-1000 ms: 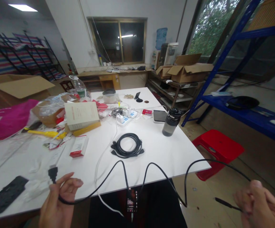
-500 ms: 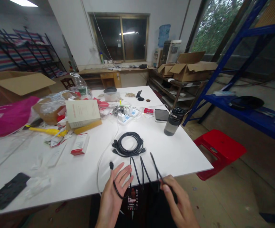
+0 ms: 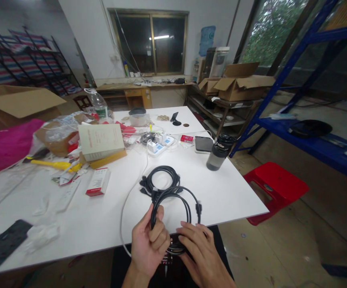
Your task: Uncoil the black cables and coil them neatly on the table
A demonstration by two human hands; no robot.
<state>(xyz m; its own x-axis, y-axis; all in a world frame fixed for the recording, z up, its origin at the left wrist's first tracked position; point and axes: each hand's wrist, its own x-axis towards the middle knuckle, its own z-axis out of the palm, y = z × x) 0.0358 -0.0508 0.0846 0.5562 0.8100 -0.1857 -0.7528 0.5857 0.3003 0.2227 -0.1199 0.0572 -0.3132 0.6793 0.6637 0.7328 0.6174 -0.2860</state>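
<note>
A black cable is looped into a loose ring over the table's front edge. My left hand is closed round the left side of that ring, with one plug sticking up above the fingers. Against the ring's lower right side, my right hand has its fingers bent round the cable. Another plug hangs from the ring at the right. Just behind lies a second coiled black cable flat on the white table, partly covered by the held ring.
A white power strip, a dark tumbler, a red-white box and an open book lie farther back. A black phone-like slab is at front left. A red stool stands right of the table.
The cable, which hung in loose zigzags between my hands, is now gathered into a ring. My left hand has closed on it and my right hand has moved left, nearer to it.
</note>
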